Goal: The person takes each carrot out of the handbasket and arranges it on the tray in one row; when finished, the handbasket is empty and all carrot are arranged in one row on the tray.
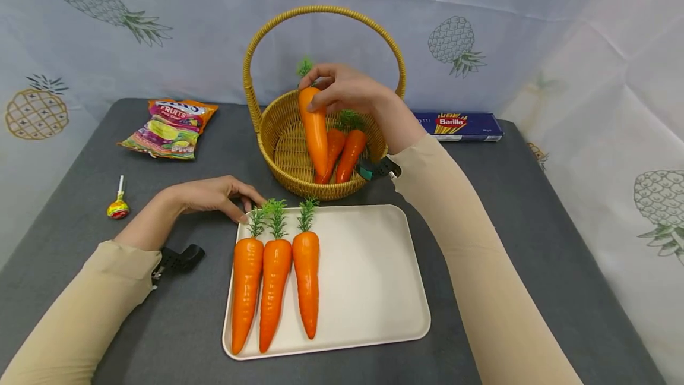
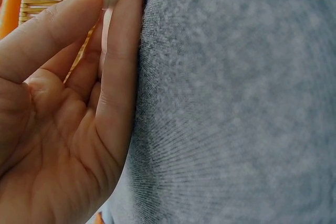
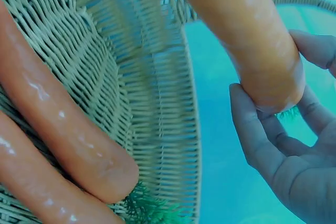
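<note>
My right hand point(image 1: 342, 89) holds an orange carrot point(image 1: 314, 129) by its thick, leafy end, above the wicker basket point(image 1: 283, 174). Its narrow tip points down into the basket, where two more carrots point(image 3: 68, 135) lie side by side. At the far left corner of a cream tray point(image 1: 369, 272), my left hand point(image 1: 214, 198) pinches the rim, which shows between thumb and finger in the left wrist view. Three carrots point(image 1: 306, 284) lie on the tray's left half, their green tops toward the basket.
A tall hooped handle point(image 1: 320, 9) rises over the basket. Behind the right arm lies a blue Barilla box point(image 1: 470, 126). To the left are a candy bag point(image 1: 171, 129) and a lollipop point(image 1: 119, 204) on the grey table point(image 1: 507, 224). A patterned cloth point(image 1: 214, 28) hangs behind.
</note>
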A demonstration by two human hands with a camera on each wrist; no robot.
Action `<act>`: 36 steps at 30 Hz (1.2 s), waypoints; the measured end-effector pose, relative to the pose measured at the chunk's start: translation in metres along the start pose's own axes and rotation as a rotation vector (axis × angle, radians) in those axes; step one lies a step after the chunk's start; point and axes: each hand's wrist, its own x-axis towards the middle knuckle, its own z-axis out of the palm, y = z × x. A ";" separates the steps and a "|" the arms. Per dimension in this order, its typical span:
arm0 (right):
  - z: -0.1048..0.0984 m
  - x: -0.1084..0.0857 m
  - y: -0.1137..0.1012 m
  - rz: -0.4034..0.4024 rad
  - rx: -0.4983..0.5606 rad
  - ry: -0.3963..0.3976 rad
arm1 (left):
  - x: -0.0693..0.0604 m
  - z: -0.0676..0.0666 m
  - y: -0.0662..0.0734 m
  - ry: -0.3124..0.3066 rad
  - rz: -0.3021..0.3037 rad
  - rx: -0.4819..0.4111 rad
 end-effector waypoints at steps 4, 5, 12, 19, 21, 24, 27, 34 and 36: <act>0.008 -0.014 -0.003 -0.021 0.009 -0.023 | -0.001 -0.001 -0.001 0.001 -0.008 -0.003; 0.010 -0.017 -0.003 -0.025 0.019 -0.032 | -0.001 -0.001 -0.001 0.001 -0.011 -0.005; 0.026 -0.036 0.007 -0.038 0.057 -0.085 | 0.001 0.000 -0.001 -0.004 -0.007 -0.010; 0.039 -0.055 0.021 -0.091 0.034 -0.137 | 0.004 0.001 0.000 -0.012 -0.003 -0.007; 0.042 -0.060 0.024 -0.101 0.022 -0.160 | 0.004 0.001 0.000 -0.011 -0.004 -0.008; 0.046 -0.069 0.029 -0.106 0.016 -0.185 | 0.004 0.001 0.000 -0.011 -0.007 -0.008; 0.050 -0.077 0.032 -0.093 0.019 -0.204 | 0.003 0.001 0.001 -0.010 -0.006 -0.007; 0.058 -0.089 0.040 -0.085 0.031 -0.221 | 0.001 0.000 0.001 -0.007 -0.011 -0.003; 0.062 -0.092 0.043 -0.080 0.043 -0.235 | 0.000 0.000 0.001 -0.007 -0.014 -0.004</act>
